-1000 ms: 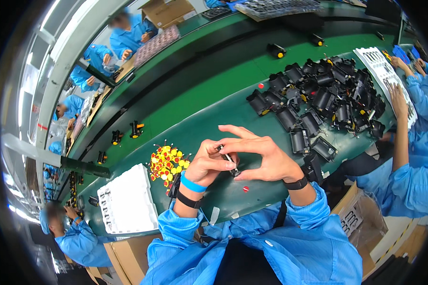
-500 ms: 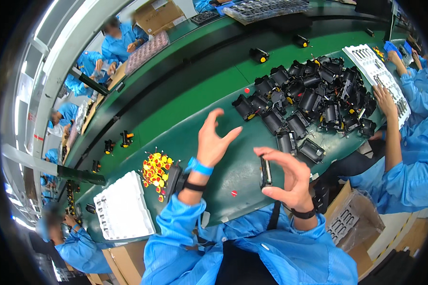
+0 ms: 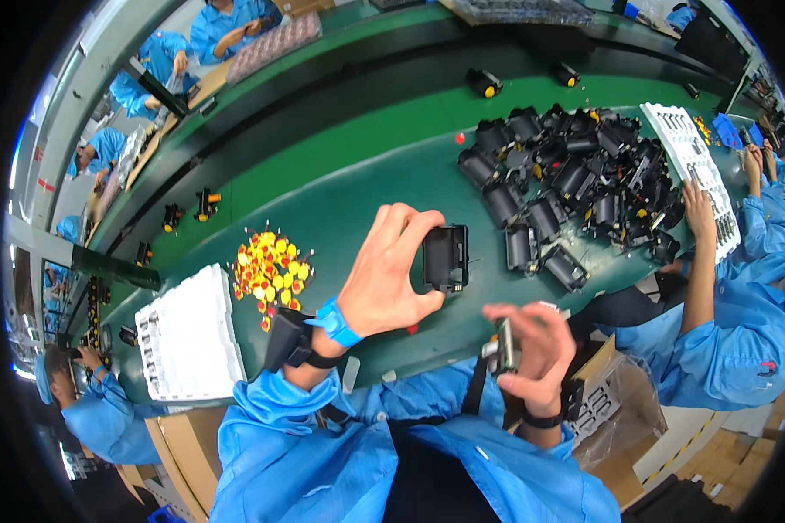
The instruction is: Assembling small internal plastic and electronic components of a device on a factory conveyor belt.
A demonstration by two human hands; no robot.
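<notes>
My left hand [image 3: 384,275] grips a black plastic housing [image 3: 446,259] at its left side, thumb below and fingers above. The housing is held above the bench with its rectangular hollow face showing. Lower and to the right, my right hand [image 3: 541,353] is blurred by motion. Between its thumb and fingers is a small thin part [image 3: 505,349], dark with a silvery-green edge; its exact kind cannot be made out. The two held pieces are apart. A pile of similar black housings [image 3: 576,179] lies beyond my right hand.
Yellow-and-red small parts [image 3: 272,266] are heaped on the green bench [image 3: 358,209], left of my hands. A white tray [image 3: 192,336] stands further left; another [image 3: 698,166] lies at right, beneath a co-worker's hand [image 3: 698,212]. An open cardboard box [image 3: 615,444] stands below the bench's front edge.
My left hand, empty before, now holds a black housing, apparently from the pile's left end. My right hand has moved lower with its thin part. The whole view has shifted somewhat.
</notes>
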